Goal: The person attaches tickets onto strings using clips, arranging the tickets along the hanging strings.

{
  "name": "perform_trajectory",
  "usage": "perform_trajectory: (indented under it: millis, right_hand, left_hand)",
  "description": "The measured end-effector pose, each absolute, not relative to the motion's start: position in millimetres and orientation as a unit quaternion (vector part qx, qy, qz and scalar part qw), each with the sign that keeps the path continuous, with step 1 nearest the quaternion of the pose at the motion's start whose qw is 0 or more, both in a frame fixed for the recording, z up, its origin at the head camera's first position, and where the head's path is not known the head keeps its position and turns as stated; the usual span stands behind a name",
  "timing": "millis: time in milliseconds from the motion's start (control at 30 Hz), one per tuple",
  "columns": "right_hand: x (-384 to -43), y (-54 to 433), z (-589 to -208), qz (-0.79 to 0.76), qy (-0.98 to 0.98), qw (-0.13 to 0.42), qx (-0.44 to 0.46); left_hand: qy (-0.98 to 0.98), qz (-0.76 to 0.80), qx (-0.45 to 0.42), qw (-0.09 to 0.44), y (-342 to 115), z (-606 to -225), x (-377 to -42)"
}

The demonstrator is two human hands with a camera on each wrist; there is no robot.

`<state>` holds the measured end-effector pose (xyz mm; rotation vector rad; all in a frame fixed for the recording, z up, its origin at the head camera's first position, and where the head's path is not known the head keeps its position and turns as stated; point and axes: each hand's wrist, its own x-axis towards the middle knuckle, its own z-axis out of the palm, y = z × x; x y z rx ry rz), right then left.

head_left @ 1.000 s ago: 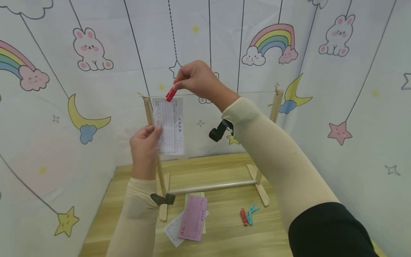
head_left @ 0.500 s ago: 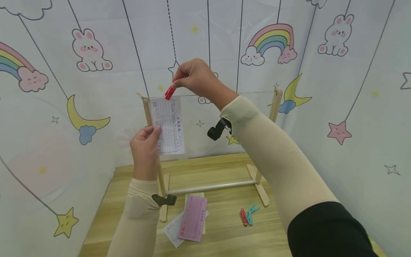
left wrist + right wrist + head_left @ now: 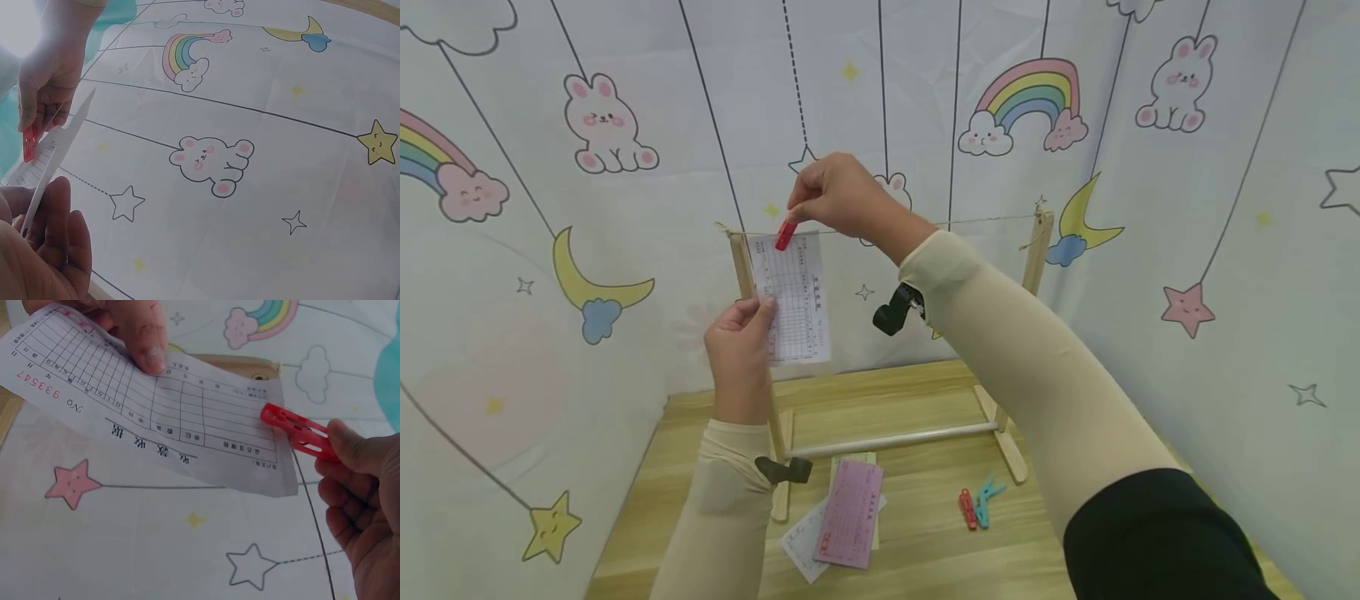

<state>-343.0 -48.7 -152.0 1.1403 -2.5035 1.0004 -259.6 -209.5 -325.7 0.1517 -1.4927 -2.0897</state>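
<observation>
While the left hand (image 3: 737,354) pinches paper (image 3: 800,308), the right hand (image 3: 837,196) pinches a red clothespin (image 3: 786,236) at the paper's edge.

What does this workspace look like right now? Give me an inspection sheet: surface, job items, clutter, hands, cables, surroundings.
Surface: wood-grain table, with a wooden rack standing on it.
Job items: printed slip upright at the string; upper red clothespin at its top edge, whether fully clipped is unclear.
Clutter: pink slip over a white slip and a yellowish slip; lower red clothespin beside a blue clothespin.
Hands: left hand pinches the printed slip's side; right hand pinches the upper red clothespin.
Cables: nothing seen.
Surroundings: white backdrop printed with rabbits, rainbows, moons and stars.
</observation>
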Motion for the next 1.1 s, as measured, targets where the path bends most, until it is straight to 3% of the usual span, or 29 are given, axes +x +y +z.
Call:
perform_trajectory:
  millis: [267,467,667,900,1100]
  right_hand:
    - [-339,-45,-148,0.351,-0.853,0.059,0.383]
    - [-337,-43,-146,0.321,-0.867,0.059,0.377]
    - [-339,-34,-152,0.276,-0.883,0.107,0.365]
    - [-333,-6,-160,0.335,-0.835,0.202,0.387]
    - [-318,29,-167,0.374,-0.798,0.246,0.403]
  left_hand:
    - [-0.560,-0.774,0.057,0.291,-209,-325,-262]
    - [-0.551,-0.778,0.045,0.299,-210,-326,-261]
    - [-0.560,-0.773,0.045,0.294,-210,-326,-257]
    - [-0.579,-0.761,0.051,0.290,-213,-328,-252]
    - [-0.612,-0.720,0.062,0.322,-218,-331,-250]
